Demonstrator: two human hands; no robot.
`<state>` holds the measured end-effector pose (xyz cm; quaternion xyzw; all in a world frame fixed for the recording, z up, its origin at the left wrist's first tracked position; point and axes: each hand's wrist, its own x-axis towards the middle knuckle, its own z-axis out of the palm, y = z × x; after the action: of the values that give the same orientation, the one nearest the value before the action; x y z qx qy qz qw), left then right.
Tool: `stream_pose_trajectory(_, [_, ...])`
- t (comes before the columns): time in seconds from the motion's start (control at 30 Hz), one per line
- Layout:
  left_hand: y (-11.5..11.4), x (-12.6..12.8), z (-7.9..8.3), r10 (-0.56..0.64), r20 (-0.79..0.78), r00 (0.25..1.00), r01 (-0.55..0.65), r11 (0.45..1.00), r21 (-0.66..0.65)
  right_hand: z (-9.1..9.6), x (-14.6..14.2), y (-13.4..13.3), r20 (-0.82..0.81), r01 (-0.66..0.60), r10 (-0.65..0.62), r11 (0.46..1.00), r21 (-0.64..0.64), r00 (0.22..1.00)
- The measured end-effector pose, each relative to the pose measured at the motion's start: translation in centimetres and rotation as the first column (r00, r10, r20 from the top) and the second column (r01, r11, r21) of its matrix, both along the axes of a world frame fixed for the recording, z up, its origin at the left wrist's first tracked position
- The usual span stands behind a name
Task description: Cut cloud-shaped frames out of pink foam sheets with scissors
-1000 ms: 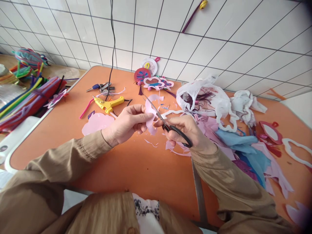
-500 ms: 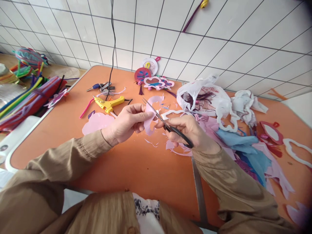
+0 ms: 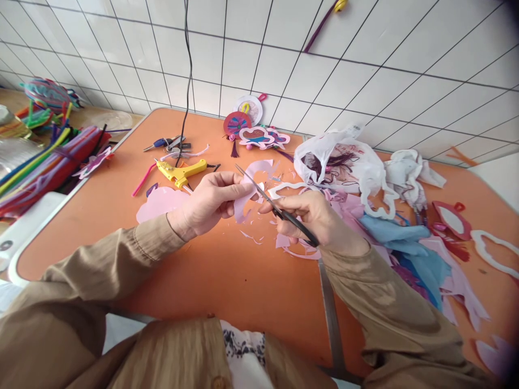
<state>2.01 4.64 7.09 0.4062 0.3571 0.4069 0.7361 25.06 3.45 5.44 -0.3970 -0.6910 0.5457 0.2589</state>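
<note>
Between thumb and fingers, my left hand (image 3: pixel 211 200) pinches a curved piece of pink paper (image 3: pixel 260 169) above the table. My right hand (image 3: pixel 308 216) grips a pair of scissors with black handles (image 3: pixel 298 223). Their blades cross the pink piece close to my left thumb; whether they bite into it I cannot make out. Small pink and white scraps (image 3: pixel 252 236) lie below my hands. A larger pink cloud-shaped sheet (image 3: pixel 160 205) rests on the table left of my left hand, and more pink cuttings (image 3: pixel 298 247) lie under the scissors.
A yellow glue gun (image 3: pixel 181 172) and keys (image 3: pixel 166 142) lie behind my left hand. Finished paper ornaments (image 3: pixel 259 136) are by the wall. At right are a white plastic bag (image 3: pixel 352 162), blue fabric-like sheets (image 3: pixel 399 232) and white cut-out frames (image 3: pixel 492 251). Pipe cleaners (image 3: pixel 52 167) pile up at left.
The pink paper has turned and shifted slightly left in my left hand. The scissors have moved a little left with it, their blades now closer together.
</note>
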Motion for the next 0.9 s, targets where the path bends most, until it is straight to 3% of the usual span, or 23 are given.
stream_pose_trajectory(0.57, [-0.01,0.09,-0.04,0.014,0.026,1.000,-0.014,1.000,-0.028,0.57,-0.73,-0.21,-0.011,0.029,-0.029,0.998,0.055,1.000])
stream_pose_trajectory(0.9, [-0.06,0.10,-0.30,-0.020,0.067,0.998,0.020,1.000,-0.011,0.05,-0.38,-0.32,-0.006,0.059,-0.059,0.997,-0.057,0.998])
